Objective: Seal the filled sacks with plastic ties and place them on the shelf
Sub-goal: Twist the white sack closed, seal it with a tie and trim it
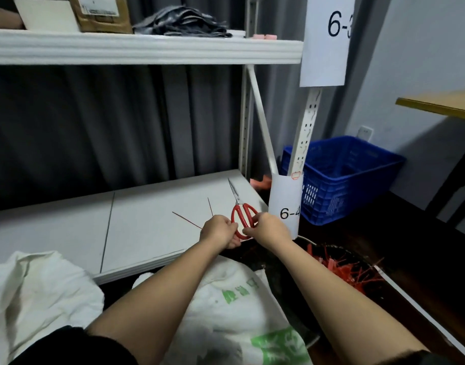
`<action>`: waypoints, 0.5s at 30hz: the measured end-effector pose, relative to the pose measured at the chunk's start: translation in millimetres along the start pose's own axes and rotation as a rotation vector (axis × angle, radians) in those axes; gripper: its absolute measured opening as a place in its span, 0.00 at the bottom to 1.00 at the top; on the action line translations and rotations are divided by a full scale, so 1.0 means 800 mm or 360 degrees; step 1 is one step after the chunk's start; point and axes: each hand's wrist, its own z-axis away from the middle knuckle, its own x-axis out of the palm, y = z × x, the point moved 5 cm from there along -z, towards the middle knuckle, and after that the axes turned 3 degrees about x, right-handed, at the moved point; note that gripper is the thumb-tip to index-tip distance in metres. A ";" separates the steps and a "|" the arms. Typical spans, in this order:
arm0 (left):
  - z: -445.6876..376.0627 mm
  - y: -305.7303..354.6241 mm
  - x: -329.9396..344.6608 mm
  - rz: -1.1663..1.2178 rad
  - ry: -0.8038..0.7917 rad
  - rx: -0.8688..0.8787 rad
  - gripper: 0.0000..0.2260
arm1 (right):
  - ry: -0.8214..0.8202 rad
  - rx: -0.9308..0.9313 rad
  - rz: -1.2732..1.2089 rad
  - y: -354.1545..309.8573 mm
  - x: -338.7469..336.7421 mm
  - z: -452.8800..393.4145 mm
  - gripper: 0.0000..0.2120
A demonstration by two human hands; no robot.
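Note:
My left hand (219, 231) is curled around thin red plastic ties (187, 220), whose long ends stick out up and to the left over the lower shelf board (68, 227). My right hand (269, 229) meets it from the right, and its fingertips pinch the ties next to the left fist. Red-handled scissors (242, 208) lie on the shelf just behind both hands, with the blades pointing away. A filled white sack with green print (239, 312) stands below my forearms. A second white sack (41, 293) slumps at the left against the shelf edge.
A black bin (286, 285) holding several red plastic ties (344, 270) sits on the floor at the right. Behind it stands a blue crate (342, 177). The upper shelf (147, 50) carries boxes and folded dark cloth. The shelf post (304, 143) bears paper labels.

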 end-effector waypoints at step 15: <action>-0.158 -0.122 0.030 -0.1055 -0.0069 0.0208 0.16 | -0.0043 0.0408 -0.0077 0.048 0.172 -0.197 0.16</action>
